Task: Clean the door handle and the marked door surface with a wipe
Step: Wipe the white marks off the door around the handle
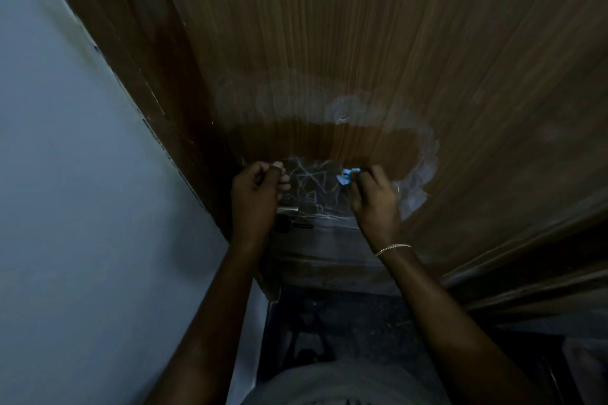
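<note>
The brown wooden door fills the upper view. It carries a ring of white smears around a darker, damp-looking patch. The metal door handle shows just below my left hand, near the door's left edge. That hand's fingers are closed, pinching the left side of a thin see-through wrapper with white creases. My right hand pinches its right side, where a small blue piece sticks out at the fingertips. Whether a wipe is inside is unclear.
A pale blue-grey wall runs along the left, meeting the door frame. A dark wooden ledge or frame crosses the lower right. The dark floor lies below, with my light shirt at the bottom edge.
</note>
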Demonstrator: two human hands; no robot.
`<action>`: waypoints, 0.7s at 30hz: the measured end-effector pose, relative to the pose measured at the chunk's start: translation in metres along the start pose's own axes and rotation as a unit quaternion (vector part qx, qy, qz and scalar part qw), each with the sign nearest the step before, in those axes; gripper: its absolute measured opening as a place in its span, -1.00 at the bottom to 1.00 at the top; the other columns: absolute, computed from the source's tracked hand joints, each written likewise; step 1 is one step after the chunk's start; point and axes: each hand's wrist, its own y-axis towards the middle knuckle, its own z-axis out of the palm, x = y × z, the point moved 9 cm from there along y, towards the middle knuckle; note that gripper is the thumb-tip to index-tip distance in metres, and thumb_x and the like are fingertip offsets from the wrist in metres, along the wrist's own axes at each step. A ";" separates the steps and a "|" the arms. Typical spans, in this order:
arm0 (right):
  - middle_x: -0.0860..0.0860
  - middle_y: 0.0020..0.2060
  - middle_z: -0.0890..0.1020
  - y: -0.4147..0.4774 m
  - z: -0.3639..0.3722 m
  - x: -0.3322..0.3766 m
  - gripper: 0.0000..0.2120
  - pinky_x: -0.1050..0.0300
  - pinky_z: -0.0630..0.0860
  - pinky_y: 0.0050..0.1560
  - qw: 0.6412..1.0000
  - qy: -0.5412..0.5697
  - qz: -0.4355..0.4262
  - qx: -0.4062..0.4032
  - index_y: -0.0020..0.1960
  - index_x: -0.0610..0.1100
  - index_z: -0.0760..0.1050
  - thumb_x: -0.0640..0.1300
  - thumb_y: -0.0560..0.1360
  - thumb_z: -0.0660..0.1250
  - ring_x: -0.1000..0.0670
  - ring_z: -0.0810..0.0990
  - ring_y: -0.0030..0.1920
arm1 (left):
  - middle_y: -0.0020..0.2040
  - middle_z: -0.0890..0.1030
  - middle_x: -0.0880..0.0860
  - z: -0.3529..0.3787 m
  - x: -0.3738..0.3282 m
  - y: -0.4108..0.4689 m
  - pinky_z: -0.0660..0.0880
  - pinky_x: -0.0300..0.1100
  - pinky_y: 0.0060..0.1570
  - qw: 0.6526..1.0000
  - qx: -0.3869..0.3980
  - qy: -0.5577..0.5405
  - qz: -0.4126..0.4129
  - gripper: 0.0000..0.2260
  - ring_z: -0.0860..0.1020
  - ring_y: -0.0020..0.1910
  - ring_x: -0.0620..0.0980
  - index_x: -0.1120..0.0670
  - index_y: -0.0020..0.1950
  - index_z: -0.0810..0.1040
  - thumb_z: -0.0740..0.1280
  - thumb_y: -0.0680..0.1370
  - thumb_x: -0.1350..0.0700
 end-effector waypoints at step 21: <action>-0.10 -0.05 0.49 0.005 0.030 0.035 -0.95 0.10 0.50 -0.20 0.998 -0.007 -0.047 0.031 0.01 -0.23 0.53 -0.29 0.56 0.31 -0.01 0.50 -0.18 | -0.20 0.69 -0.01 -0.028 -0.002 0.000 0.57 -0.26 -0.21 1.000 -0.015 0.003 -0.005 -0.82 0.66 -0.18 -0.08 0.12 -0.09 0.62 0.31 0.60 0.06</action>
